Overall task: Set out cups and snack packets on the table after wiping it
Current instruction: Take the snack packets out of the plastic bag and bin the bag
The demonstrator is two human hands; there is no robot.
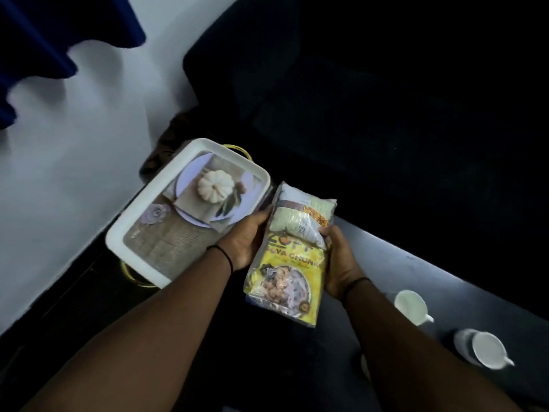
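Both my hands hold a small stack of snack packets in the middle of the view. A yellow soya chunks packet point(286, 279) lies lowest, with a pale green and white packet point(303, 214) on top of it. My left hand point(243, 237) grips the stack's left edge. My right hand point(338, 257) curls round its right edge, fingers over the pale packet. Two white cups point(411, 306) point(487, 349) stand on the dark table point(416, 263) at the lower right.
A white tray point(142, 221) with a pumpkin picture and gold handles sits to the left, touching my left hand. A dark sofa point(356, 99) fills the upper right. Pale floor point(59, 159) and a blue curtain point(44, 40) lie at the upper left.
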